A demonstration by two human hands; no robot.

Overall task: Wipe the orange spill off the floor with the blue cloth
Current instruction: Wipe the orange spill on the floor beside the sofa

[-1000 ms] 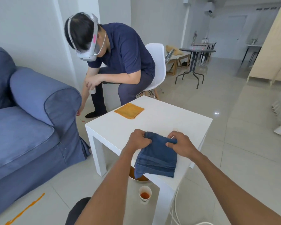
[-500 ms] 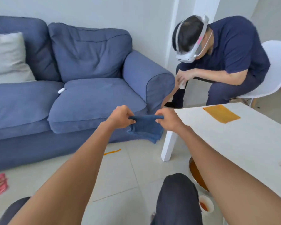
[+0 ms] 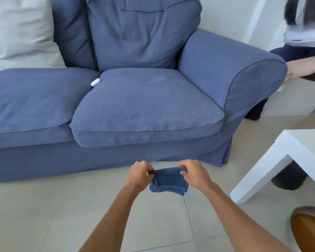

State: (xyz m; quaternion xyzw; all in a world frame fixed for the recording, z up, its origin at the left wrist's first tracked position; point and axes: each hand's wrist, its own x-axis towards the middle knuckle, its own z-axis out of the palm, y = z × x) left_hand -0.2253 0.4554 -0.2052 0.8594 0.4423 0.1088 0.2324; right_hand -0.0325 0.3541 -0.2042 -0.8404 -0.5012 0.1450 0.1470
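The blue cloth (image 3: 168, 181) hangs folded between both hands, low over the tiled floor (image 3: 44, 206) just in front of the sofa. My left hand (image 3: 137, 176) pinches its left top corner and my right hand (image 3: 195, 174) pinches its right top corner. The orange spill is not visible on the floor; the hands and cloth cover the spot where it lay a moment ago.
A blue sofa (image 3: 144, 106) with a pale cushion (image 3: 20, 33) fills the far side. A white table (image 3: 289, 160) stands at the right, a bowl of orange liquid (image 3: 311, 231) by its leg. Another person (image 3: 305, 42) sits at the far right.
My view has swung left and down from the table to the floor by the sofa. Both hands carried the blue cloth off the table and lowered it toward the tiles.
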